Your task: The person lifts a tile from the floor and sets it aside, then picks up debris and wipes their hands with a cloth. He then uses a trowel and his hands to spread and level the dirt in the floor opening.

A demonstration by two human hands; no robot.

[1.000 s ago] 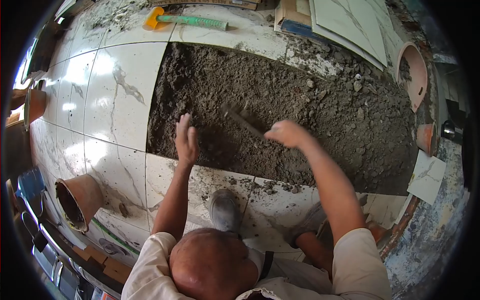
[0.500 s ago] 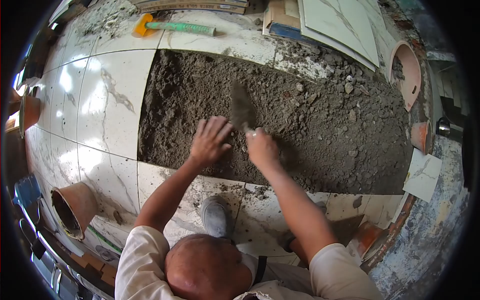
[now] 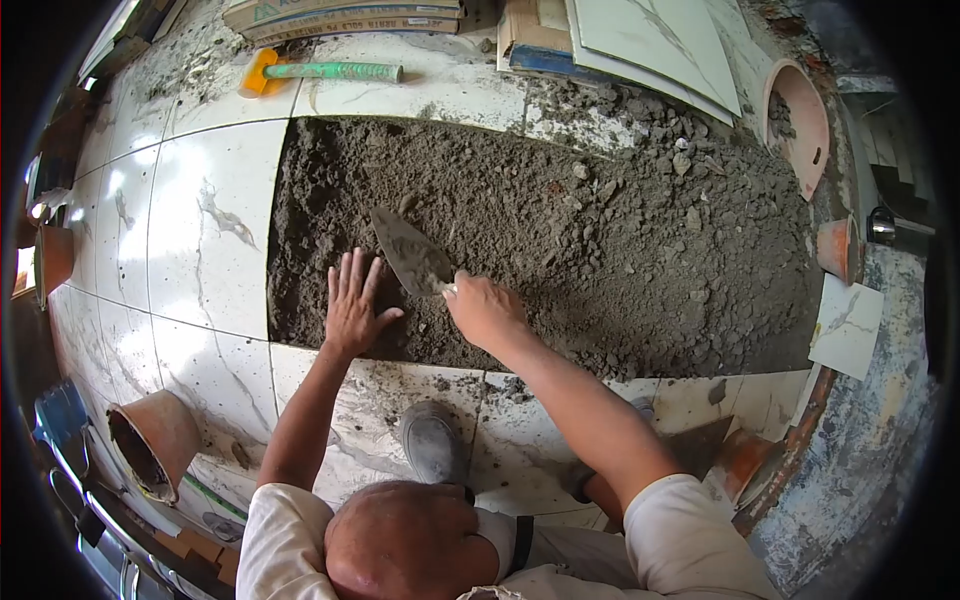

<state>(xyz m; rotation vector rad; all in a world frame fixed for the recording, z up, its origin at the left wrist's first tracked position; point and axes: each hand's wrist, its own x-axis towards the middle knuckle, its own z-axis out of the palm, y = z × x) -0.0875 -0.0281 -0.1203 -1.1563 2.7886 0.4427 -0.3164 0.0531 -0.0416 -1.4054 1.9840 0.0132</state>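
Note:
Grey, crumbly mortar fills a long gap between white marble-look tiles. My right hand grips the handle of a pointed trowel, whose blade lies over the mortar and points up and to the left. Dried or wet grey mix coats the blade. To the left of the trowel, my left hand rests on the mortar with its fingers spread, holding nothing. Several laid tiles border the mortar on the left.
A mallet with green handle and orange head lies on the far tiles. Boxes and loose tiles stand beyond. A pink basin is at far right; a clay-coloured bucket lies at left. A tile piece leans at right.
My right hand has moved left with the trowel, and its blade has swung from pointing away to pointing up-left. My left hand has shifted left and spread its fingers on the mortar.

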